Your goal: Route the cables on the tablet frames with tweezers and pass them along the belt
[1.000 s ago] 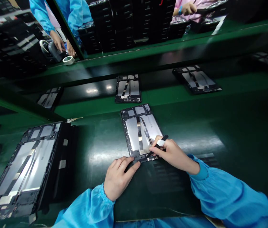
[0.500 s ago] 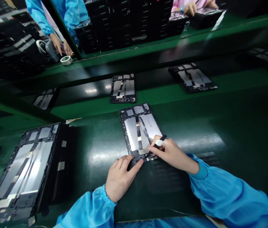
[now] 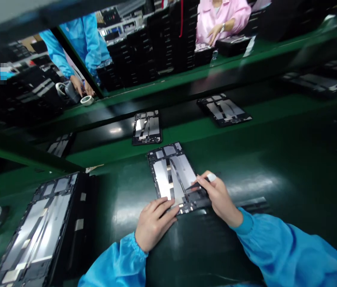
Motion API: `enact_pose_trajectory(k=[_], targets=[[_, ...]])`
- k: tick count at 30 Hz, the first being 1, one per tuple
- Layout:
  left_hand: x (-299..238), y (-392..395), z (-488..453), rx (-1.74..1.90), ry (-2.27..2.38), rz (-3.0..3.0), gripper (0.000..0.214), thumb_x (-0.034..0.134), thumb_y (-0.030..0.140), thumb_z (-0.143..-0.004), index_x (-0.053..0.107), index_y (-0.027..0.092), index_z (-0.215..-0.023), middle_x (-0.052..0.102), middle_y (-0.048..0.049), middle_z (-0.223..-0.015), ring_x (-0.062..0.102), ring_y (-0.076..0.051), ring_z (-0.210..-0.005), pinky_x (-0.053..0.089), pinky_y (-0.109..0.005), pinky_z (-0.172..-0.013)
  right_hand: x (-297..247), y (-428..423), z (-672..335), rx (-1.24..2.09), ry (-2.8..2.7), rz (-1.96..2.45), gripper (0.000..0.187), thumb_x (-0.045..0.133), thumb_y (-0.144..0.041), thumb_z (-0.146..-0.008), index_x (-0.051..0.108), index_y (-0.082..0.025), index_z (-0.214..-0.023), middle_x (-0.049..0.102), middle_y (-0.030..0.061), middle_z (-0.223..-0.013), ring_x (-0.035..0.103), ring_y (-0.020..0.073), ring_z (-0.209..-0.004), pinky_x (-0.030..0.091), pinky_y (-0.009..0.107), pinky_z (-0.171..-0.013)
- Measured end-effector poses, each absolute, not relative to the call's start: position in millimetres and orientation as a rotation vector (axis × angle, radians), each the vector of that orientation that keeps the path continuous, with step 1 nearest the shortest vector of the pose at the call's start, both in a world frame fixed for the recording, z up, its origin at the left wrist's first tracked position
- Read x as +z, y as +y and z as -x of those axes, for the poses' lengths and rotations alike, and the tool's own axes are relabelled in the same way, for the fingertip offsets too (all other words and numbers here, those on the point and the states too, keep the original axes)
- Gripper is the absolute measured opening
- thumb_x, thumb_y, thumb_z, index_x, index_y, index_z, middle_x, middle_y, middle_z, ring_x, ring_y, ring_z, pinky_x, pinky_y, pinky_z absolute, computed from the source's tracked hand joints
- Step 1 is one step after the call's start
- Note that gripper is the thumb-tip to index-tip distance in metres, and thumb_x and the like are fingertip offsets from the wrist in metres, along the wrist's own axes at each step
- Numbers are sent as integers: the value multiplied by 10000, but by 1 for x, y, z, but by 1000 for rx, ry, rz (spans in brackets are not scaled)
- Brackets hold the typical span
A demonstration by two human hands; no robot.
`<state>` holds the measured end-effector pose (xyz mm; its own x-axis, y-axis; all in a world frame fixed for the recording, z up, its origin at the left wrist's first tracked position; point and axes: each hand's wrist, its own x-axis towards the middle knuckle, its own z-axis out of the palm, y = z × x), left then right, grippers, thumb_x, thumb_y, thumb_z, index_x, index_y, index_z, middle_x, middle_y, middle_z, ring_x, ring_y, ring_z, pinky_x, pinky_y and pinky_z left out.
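Head view shows a long dark green workbench (image 3: 276, 167) filling most of the frame, glossy enough to throw back pale patches of overhead light. Beyond the open tablet chassis (image 3: 172, 175) that lies at the bench's middle, a black conveyor strip (image 3: 111, 129) runs crosswise, and past that a second green bench (image 3: 186, 77) carries tall stacks of black trays (image 3: 156, 48). Behind those stacks stand a person in a blue smock (image 3: 87, 40) and a person in a pink smock (image 3: 222, 16), each busy with their own hands.

Left of the chassis, at the bench's near edge, sits a larger stack of open tablet backs (image 3: 39, 231). Farther from the chassis, on the conveyor, lie a second tablet back (image 3: 146, 127) and, to its right, a third tablet back (image 3: 223, 110). A roll of white tape (image 3: 87, 100) rests on the far bench, well away to the left.

The left hand (image 3: 153, 223) lies flat with its fingers spread, pressing on the chassis's near edge and grasping nothing. The right hand (image 3: 219, 195) is pinched around a thin black tool (image 3: 196, 185), whose tip touches the chassis's lower right part; a white finger cot (image 3: 211, 176) covers one fingertip. Both sleeves are blue.
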<state>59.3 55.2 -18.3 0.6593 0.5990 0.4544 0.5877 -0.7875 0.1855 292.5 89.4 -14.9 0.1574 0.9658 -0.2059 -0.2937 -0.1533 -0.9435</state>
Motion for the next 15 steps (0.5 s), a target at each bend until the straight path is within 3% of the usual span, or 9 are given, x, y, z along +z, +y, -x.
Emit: enact_pose_trajectory(k=[4, 10, 15], targets=[[-19, 69, -78, 759, 860, -2914, 226, 584, 270, -952, 663, 222, -1158, 690, -29, -1181, 599, -212, -1102, 548, -327, -870, -22, 76, -315, 1198, -693, 1208, 349, 736, -522, -762, 557, -225, -735, 693, -6, -677, 690, 211, -660, 548, 307, -625], [-26, 177, -139, 588, 1112, -2759, 275, 620, 305, -922, 666, 289, -1193, 678, -14, -1216, 595, -199, -1114, 506, -342, -957, -34, 75, -338, 586, -959, 1339, 260, 610, -476, -884, 692, -230, -866, 745, 56, -857, 707, 250, -861, 557, 354, -798], [-18, 293, -156, 706, 1514, -2557, 249, 633, 193, -897, 695, 257, -1129, 609, -59, -1328, 502, -252, -1274, 376, -443, -1094, -29, 74, -326, 676, -1386, 1169, 214, 569, -338, -931, 761, -285, -1008, 776, 39, -886, 732, 237, -800, 593, 329, -722]])
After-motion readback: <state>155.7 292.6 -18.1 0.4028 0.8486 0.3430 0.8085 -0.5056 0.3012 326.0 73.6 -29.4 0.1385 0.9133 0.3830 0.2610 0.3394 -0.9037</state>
